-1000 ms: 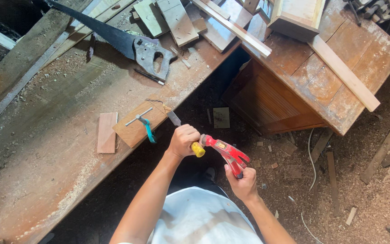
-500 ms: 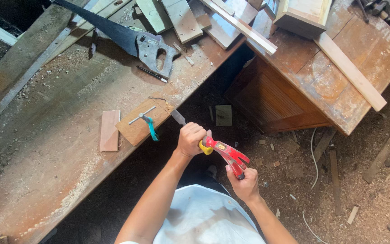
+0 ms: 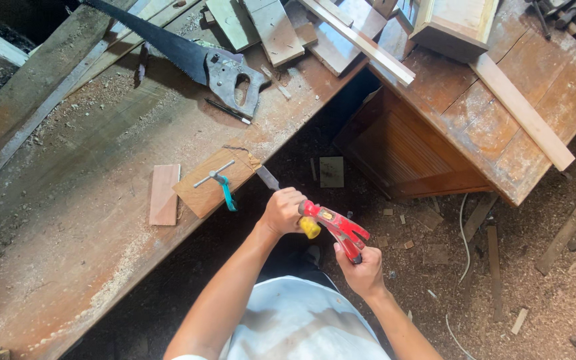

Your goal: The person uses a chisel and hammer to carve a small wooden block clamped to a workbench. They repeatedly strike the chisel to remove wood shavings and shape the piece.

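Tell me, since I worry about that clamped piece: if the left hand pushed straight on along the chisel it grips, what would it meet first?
The left hand points up-left along the chisel. First in line looks to be the small wooden block held at the workbench edge by a teal clamp. Depth is unclear.

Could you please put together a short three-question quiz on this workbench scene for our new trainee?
1. True or false: the handsaw lies on the ground among the scraps.
2. Which hand grips the chisel whose blade meets the clamped wood block? A) left hand B) right hand
3. What does the right hand hold?

Key
1. False: it lies on the workbench.
2. A, the left hand, around the yellow-ended handle.
3. The red hammer, its head close to the chisel's yellow end.
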